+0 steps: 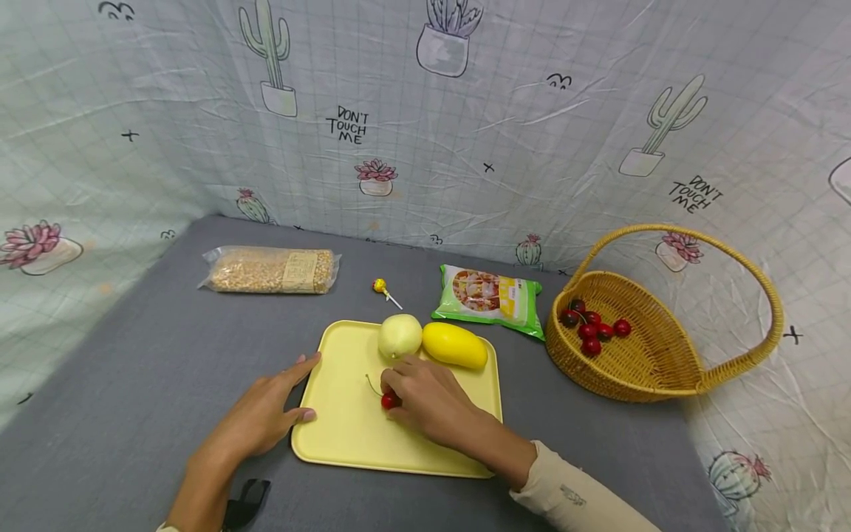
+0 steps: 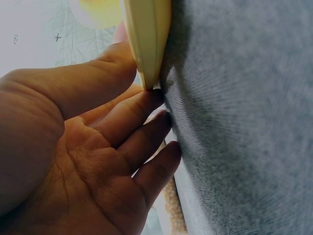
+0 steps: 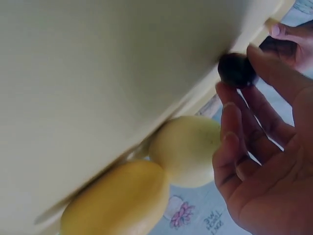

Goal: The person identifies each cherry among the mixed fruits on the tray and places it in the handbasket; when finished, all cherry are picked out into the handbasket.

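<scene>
— So, which step is in hand at this moment?

— I judge it is the picking up of one cherry (image 1: pixel 390 401) from the yellow tray (image 1: pixel 346 428). The right hand (image 1: pixel 428 399) lies over the middle of the tray, and its fingertips (image 3: pixel 254 58) pinch the dark red fruit, which seems to touch the tray surface. The thin stem of the cherry points away to the left.

— And the other hand?

— The left hand (image 1: pixel 266 414) rests flat on the grey tabletop (image 1: pixel 146 384), fingers straight and close together. Its thumb (image 2: pixel 88 81) lies against the left rim of the tray and the fingers touch that rim from below, so I think it steadies the tray.

— What else lies on the tray?

— A pale round fruit (image 1: pixel 400 336) and a yellow mango (image 1: pixel 455 345), side by side at the far edge, just beyond the right hand.

— What does the next move ask for, in your opinion?

— The cherry is small and smooth, so the pinch must be firm but gentle, and the lift should go straight up so the knuckles do not push the round fruit. The wicker basket (image 1: pixel 665 369) at the right already holds several cherries (image 1: pixel 592 325); if the fruit goes there, the hand must pass under or around the tall handle. This is only my judgement.
</scene>
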{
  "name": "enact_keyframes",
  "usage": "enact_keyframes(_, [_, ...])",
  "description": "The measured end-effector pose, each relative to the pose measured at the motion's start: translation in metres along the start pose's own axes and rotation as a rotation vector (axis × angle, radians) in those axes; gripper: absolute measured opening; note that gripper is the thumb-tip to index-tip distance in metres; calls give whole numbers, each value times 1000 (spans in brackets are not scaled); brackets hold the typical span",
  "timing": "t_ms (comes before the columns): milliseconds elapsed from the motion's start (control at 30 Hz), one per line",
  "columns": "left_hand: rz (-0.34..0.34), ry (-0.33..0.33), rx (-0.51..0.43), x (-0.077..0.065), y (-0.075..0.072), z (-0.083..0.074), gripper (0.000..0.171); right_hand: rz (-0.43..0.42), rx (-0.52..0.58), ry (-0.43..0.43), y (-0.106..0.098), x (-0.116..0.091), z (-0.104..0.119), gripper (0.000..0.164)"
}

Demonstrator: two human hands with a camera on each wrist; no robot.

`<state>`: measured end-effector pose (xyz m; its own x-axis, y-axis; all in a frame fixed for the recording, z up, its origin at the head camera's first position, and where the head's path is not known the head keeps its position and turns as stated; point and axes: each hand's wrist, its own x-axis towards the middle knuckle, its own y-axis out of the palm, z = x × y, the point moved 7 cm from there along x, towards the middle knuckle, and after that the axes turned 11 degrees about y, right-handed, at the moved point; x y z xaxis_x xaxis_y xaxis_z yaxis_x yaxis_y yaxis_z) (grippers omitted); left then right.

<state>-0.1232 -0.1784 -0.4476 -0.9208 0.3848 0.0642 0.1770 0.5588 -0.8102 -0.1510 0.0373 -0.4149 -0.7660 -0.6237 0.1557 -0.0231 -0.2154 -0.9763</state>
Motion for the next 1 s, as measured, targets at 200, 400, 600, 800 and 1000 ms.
enact_keyframes(200, [-3, 5, 11, 0, -1, 0, 88, 58, 3, -3, -2, -6, -6, 24])
enact_keyframes(400, [2, 10, 13, 1, -1, 0, 89, 64, 38, 8, -10, -14, -12, 23])
enact_keyframes(600, [-3, 18, 14, 2, -1, 0, 89, 26, 108, 31, -23, -21, -22, 26])
enact_keyframes(800, [-7, 32, 21, 2, -1, 1, 90, -54, 155, 37, -39, -28, -34, 31])
enact_keyframes(1000, [-9, 23, 18, 1, -1, -1, 88, -116, 172, 49, -53, -35, -47, 32])
